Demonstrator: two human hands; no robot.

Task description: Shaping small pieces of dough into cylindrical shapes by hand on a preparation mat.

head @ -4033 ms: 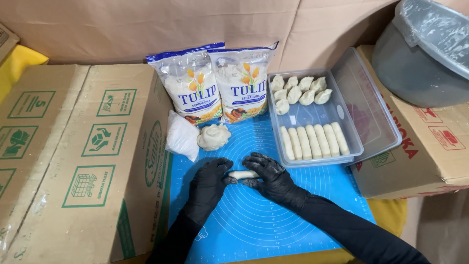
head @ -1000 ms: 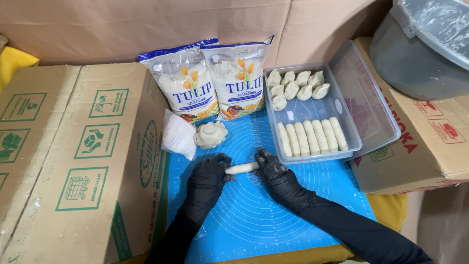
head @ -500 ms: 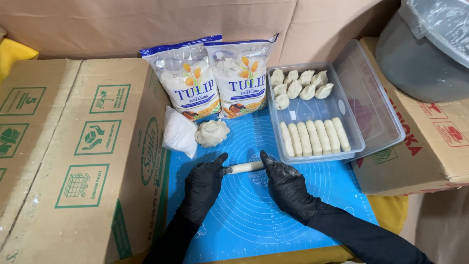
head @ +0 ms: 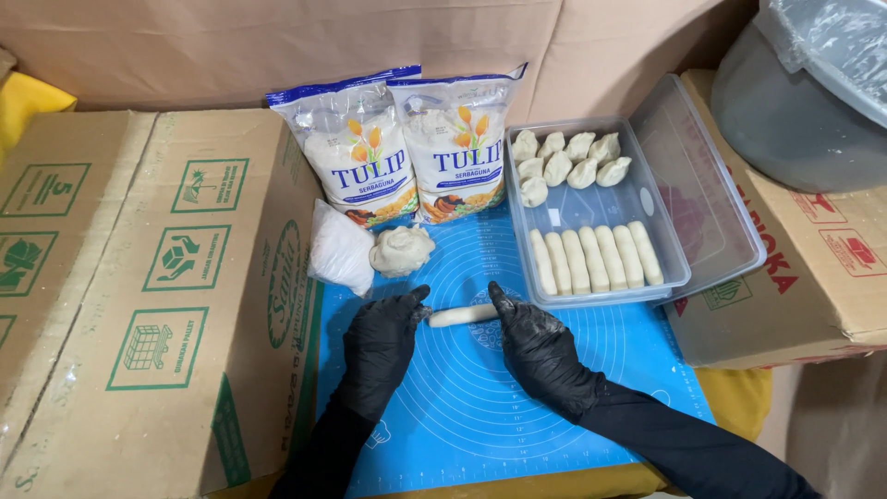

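Both my hands wear black gloves and rest on a blue silicone mat (head: pixel 480 407). Between them lies a short white dough log (head: pixel 462 315). My left hand (head: pixel 383 342) touches its left end with the fingertips, and my right hand (head: pixel 536 346) touches its right end. A lump of dough (head: pixel 401 249) sits on the mat just beyond the log. To the right stands a clear plastic tray (head: pixel 679 277) holding a row of finished dough logs (head: pixel 594 260) and several folded dumplings (head: pixel 565 162).
Two flour bags (head: pixel 407 152) lean against the cardboard back wall. A small clear bag of white powder (head: pixel 338 248) lies by the dough lump. Cardboard boxes (head: pixel 139 277) flank the mat on both sides. A grey bin (head: pixel 804 102) stands at the back right.
My hands have moved apart from on top of the dough log to its two ends, fingers now spread. The log stays in the same spot on the mat.
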